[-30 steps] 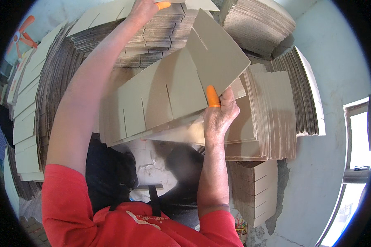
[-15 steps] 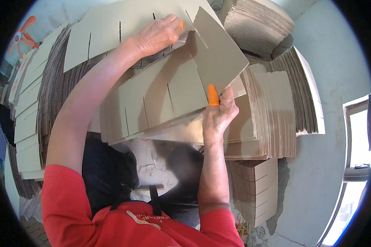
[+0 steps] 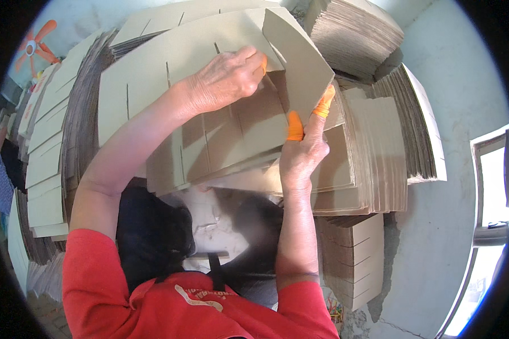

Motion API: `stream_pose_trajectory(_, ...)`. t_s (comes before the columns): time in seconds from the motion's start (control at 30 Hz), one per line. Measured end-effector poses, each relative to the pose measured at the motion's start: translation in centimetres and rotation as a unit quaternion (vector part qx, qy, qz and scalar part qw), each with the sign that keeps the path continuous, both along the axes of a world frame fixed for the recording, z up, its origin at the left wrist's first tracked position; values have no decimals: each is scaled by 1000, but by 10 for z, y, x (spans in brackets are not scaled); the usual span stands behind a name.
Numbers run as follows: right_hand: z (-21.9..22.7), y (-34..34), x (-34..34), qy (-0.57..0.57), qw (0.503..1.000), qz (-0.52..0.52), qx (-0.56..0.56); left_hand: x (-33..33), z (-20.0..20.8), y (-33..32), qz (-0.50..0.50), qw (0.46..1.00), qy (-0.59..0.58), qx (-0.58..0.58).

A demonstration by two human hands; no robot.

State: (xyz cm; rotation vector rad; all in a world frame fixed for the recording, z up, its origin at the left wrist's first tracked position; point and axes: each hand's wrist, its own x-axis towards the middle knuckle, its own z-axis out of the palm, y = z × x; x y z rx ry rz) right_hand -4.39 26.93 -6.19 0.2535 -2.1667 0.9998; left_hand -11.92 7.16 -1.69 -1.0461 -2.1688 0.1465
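Note:
My left hand (image 3: pixel 234 79), an orange cover on a fingertip, is closed on the near edge of a long slotted cardboard sheet (image 3: pixel 144 70). A shorter cardboard piece (image 3: pixel 300 65) stands on edge across the sheet's right end, seemingly in a slot; the exact fit is hard to see. My right hand (image 3: pixel 304 155) pinches this piece's lower corner, orange covers on thumb and index finger, the index finger lying along its edge. Below the sheet lie more slotted cardboard sheets (image 3: pixel 223 135), partly in the shadow of my left arm.
Stacked slotted cardboard (image 3: pixel 45 147) stands at the left, with more sheets (image 3: pixel 169 20) behind. On the right are a row of upright cardboard pieces (image 3: pixel 379 147), a dark-edged stack (image 3: pixel 415 124) and a lower stack (image 3: pixel 365 263). A thick bundle (image 3: pixel 350 37) lies at the back right.
The long sheet has come nearer and right, off the stack behind, along with my left hand. The short piece has swung more upright, and my right index finger now stretches along its edge.

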Motion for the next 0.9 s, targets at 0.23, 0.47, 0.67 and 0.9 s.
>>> stream_pose_trajectory(0.23,2,2,2,22,999,16,26,7,10,-13,-13,997,15,76)
stream_pose_trajectory(0.47,7,-2,0,133,989,52,46,12,16,-21,-16,994,6,103)
stream_pose_trajectory(0.67,9,-2,11,-25,997,2,70,32,16,-13,-74,994,21,78)
stream_pose_trajectory(0.9,14,2,10,-117,977,-29,176,65,14,12,-58,983,-164,62)
